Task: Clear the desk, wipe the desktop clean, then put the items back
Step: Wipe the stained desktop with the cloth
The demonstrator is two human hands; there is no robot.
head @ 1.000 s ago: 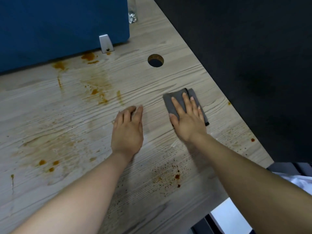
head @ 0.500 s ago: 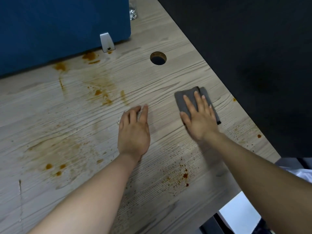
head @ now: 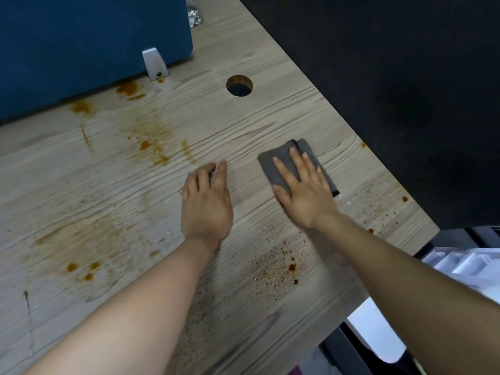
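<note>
The wiping step looks under way and far from finished. Nearest the viewer, at about 6 o'clock, a spray of dark brown specks (head: 281,269) lies on the desk (head: 270,115) between the two forearms. At 8 o'clock a wide pale-brown smear with orange drops (head: 81,266) is unwiped.

Further out, near the centre, the left hand (head: 207,204) rests flat on the wood, fingers straight and close together, holding nothing. At about 3 o'clock from it, the right hand (head: 303,190) presses flat on the folded grey cloth (head: 273,169), fingers straight and slightly spread. The cloth lies on the desktop toward the right edge. Its long axis runs from 11 o'clock down to 5 o'clock, roughly parallel to that slanted edge, and the fingers point up toward 11 o'clock.

Beyond the hands, orange streaks (head: 151,147) trail at 10 to 11 o'clock, with more blotches (head: 127,87) at the foot of the blue partition (head: 94,44). The cable hole (head: 239,85) sits at 12 o'clock.

No loose items show on the visible desktop, so clearing seems done here. Most stains and the putting back remain.
</note>
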